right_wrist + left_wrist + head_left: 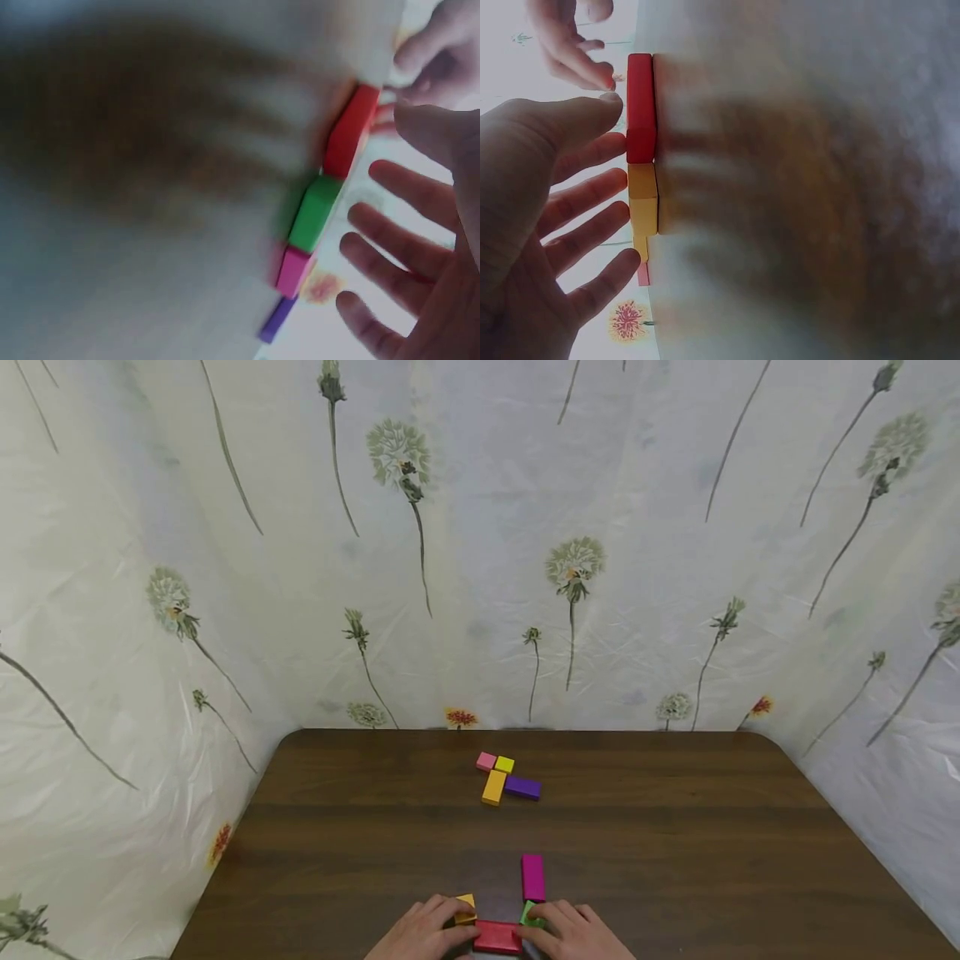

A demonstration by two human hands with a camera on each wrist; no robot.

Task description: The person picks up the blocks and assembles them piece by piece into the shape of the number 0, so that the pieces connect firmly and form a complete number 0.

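Note:
At the near edge of the table lies a red block (498, 937), between my two hands. My left hand (423, 933) is beside its left end, fingertips right at an orange block (466, 906); in the left wrist view the left fingers (592, 199) are spread and fairly straight over the blocks. On the other side my right hand (573, 933) has a fingertip over a green block (528, 910) and the thumb near the red block. The right fingers (401, 240) look extended and apart in the right wrist view. Beyond the green block lies a magenta block (533, 877).
Farther back on the brown wooden table (360, 843) a small group of blocks lies together: pink (486, 762), yellow (505, 765), orange (493, 788) and purple (522, 787). A flower-printed curtain (480, 527) stands behind the table and along both sides.

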